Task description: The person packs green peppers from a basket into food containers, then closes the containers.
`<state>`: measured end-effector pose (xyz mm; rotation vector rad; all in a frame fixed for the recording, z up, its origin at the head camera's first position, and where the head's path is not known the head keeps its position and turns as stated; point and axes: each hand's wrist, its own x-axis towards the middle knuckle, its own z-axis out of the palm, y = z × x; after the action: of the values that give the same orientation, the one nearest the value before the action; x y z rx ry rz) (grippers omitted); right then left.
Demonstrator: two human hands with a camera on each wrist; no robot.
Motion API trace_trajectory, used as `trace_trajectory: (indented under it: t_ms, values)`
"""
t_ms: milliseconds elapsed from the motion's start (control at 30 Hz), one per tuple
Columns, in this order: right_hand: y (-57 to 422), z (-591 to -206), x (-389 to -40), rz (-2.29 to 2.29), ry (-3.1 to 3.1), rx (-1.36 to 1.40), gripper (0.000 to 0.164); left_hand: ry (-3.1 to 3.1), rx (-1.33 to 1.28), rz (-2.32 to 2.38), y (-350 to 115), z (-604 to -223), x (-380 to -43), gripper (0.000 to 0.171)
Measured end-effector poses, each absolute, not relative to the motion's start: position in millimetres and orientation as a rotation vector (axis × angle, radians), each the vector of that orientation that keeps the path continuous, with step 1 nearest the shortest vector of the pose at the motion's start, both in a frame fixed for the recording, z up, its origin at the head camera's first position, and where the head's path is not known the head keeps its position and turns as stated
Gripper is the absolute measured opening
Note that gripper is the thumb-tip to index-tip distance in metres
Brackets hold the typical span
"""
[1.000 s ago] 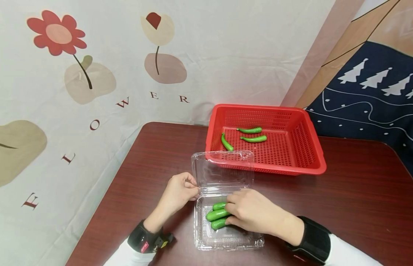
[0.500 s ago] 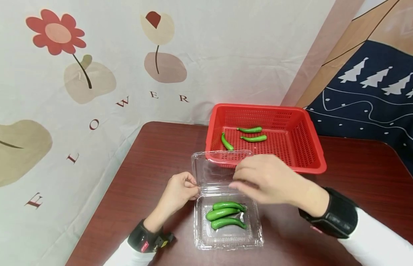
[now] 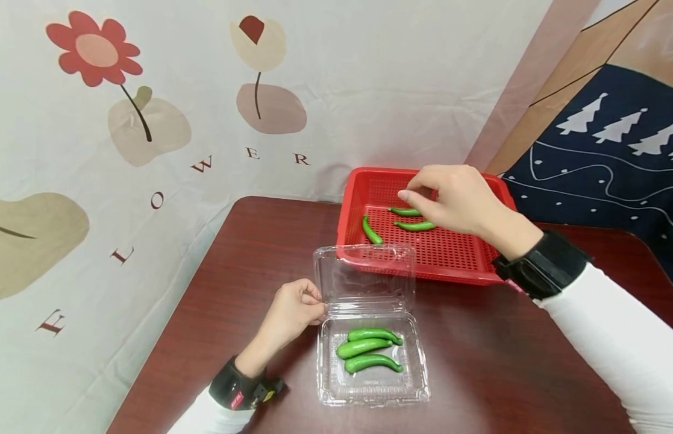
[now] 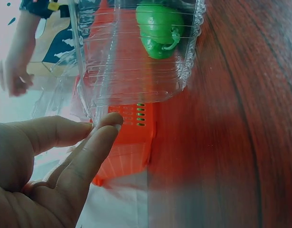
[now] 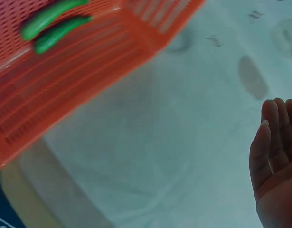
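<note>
My left hand (image 3: 297, 308) pinches the edge of a clear plastic clamshell box (image 3: 373, 395) at its hinge, between thumb and fingertips, as the left wrist view shows. The raised lid (image 3: 363, 286) leans back toward the basket. Three green chili peppers (image 3: 369, 363) lie side by side in the box's base. Over the red plastic basket (image 3: 344, 211), my right hand (image 3: 457, 196) hovers with relaxed fingers and nothing in them. Below it, three more green peppers (image 3: 414, 226) rest on the basket floor; the hand partly covers the rearmost one.
The dark red wooden table (image 3: 249, 241) carries both containers, the basket standing at the back behind the box. A white printed cloth (image 3: 369, 108) hangs directly behind the table, and a dark blue patterned cloth (image 3: 613, 175) hangs at the right.
My right hand has let go of a pepper in the box, then risen and moved back over the basket. The left hand stays at the hinge.
</note>
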<state>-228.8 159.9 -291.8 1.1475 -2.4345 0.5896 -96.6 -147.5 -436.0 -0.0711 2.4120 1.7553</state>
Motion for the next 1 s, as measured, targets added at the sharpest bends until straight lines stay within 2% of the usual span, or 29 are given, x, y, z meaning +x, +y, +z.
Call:
trace_trajectory:
  t_ms: [333,567,767,1000]
  values:
    - [163.0,-307.6,-288.7,0.406,-2.885,1.000,0.028,2.421,-0.058,1.745,-147.6,-433.7,-95.3,0.015]
    - [171.6,-332.8,-327.1,0.213,-3.035,0.966,0.023,2.388,-0.084,1.778,-145.1,-432.4,-99.0,0.015]
    - [169.7,-363.5,-337.5,0.101,-3.128,0.991,0.017,2.368,-0.101,1.793,-145.2,-433.8,-99.8,0.015]
    - [162.7,-395.4,-336.7,-0.020,-3.275,1.014,0.019,2.350,-0.107,1.800,-146.7,-435.9,-99.8,0.016]
